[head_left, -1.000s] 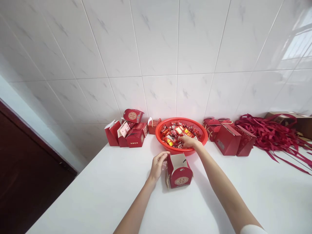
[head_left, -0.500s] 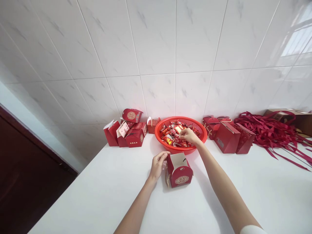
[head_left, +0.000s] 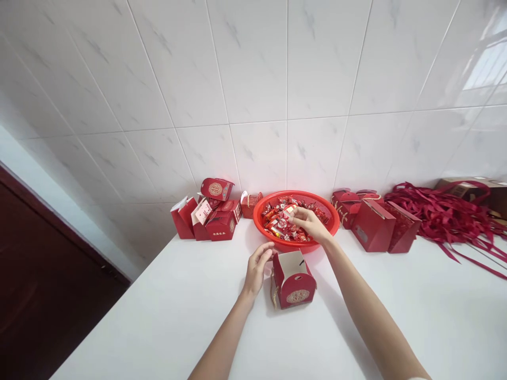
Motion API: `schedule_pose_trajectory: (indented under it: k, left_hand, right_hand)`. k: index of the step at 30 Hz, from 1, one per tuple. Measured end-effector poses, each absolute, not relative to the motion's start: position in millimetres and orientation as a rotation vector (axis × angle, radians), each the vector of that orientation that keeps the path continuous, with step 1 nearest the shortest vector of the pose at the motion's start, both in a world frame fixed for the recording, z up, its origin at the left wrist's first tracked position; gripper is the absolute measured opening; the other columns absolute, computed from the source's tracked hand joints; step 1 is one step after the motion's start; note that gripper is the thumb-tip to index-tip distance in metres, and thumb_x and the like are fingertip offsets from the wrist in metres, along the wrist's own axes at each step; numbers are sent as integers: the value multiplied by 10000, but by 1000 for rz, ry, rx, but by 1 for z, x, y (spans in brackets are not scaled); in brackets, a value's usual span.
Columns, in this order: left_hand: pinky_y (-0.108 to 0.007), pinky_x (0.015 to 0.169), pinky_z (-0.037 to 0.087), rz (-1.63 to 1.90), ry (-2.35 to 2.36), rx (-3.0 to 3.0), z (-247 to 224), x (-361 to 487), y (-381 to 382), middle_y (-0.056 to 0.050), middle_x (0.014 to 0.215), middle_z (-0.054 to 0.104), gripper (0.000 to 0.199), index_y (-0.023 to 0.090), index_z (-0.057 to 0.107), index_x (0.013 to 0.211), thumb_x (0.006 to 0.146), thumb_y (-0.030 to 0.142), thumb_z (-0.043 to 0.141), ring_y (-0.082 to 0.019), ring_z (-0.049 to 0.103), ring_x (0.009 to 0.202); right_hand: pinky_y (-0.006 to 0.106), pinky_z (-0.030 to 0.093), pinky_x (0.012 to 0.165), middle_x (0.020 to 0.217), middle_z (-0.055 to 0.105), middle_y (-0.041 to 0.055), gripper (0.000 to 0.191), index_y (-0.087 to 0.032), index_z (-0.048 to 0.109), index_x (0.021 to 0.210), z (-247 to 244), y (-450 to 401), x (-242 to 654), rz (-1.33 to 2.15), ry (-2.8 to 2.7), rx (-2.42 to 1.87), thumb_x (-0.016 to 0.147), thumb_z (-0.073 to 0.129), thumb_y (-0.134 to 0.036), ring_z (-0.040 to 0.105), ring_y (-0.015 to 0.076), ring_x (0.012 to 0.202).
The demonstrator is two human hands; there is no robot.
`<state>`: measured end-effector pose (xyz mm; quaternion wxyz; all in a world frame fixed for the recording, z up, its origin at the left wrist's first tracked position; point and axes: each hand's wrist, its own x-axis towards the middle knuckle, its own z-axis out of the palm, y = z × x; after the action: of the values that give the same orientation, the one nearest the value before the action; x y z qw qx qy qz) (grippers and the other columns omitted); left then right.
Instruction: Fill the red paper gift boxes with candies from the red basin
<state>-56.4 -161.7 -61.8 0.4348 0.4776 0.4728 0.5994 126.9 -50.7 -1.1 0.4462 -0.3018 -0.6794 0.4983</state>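
A red gift box with a gold emblem and a twisted cord handle stands upright on the white table, its top open and its pale inside showing. My left hand is at the box's left rear corner, fingers loosely stretched and not wrapped round it; whether the fingertips touch it is hard to tell. Beyond the box is a red plastic basket with many wrapped candies in it. Over these candies my right hand has thumb and fingers pinched together on a wrapped candy, mostly hidden by the fingertips.
Several red boxes are heaped left of the basket against the tiled wall. More red boxes stand to its right. A tangle of dark red ribbons lies farther right, before a cardboard box. The white table ends at the left.
My right hand has shifted slightly within the basket, its fingers now closer together over the candies. My left hand stays by the box. The whole view has moved a little.
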Motion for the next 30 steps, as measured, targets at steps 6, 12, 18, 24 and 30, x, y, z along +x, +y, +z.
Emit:
schedule_pose_trajectory:
  k: [6, 12, 18, 24, 30]
  left_hand:
    - [-332, 760, 520, 1561, 978, 1006, -58, -64, -158, -103, 838, 730, 501, 124, 741, 933, 789, 580, 590, -200, 661, 770]
    - [-303, 752, 526, 1636, 966, 828, -55, -68, -156, -85, 967, 744, 437, 165, 731, 944, 760, 559, 687, -192, 677, 844]
    - [-325, 800, 530, 1618, 989, 1017, -40, -65, -154, -78, 923, 748, 418, 145, 746, 938, 735, 510, 743, -217, 679, 865]
    - [-287, 676, 467, 1279, 1040, 1696, 5, -49, -129, -29, 689, 643, 378, 163, 680, 703, 818, 521, 640, -184, 569, 697]
    - [-240, 544, 292, 873, 979, 2165, 33, -28, -96, 49, 564, 372, 438, 180, 443, 558, 855, 483, 554, -105, 348, 566]
  right_hand:
    - [308, 491, 804, 908, 702, 35, 106, -185, 623, 806, 6, -83, 96, 1068, -2032, -501, 818, 662, -283, 646, 187, 862]
    - [338, 464, 932, 1040, 730, 54, 122, -190, 647, 773, 14, -102, 87, 864, -2264, -384, 771, 612, -73, 652, 207, 1014]
    - [360, 513, 897, 1246, 639, 103, 426, -190, 608, 1201, 8, -102, 97, 1081, -1923, -571, 828, 696, -376, 639, 223, 1045]
    - [316, 542, 748, 837, 684, 29, 434, -161, 697, 875, 6, -106, 119, 1302, -1642, -622, 863, 619, -588, 648, 196, 829]
    - [347, 528, 881, 962, 747, 34, 361, -212, 745, 940, -5, -119, 133, 1203, -1134, -636, 765, 754, -527, 669, 230, 944]
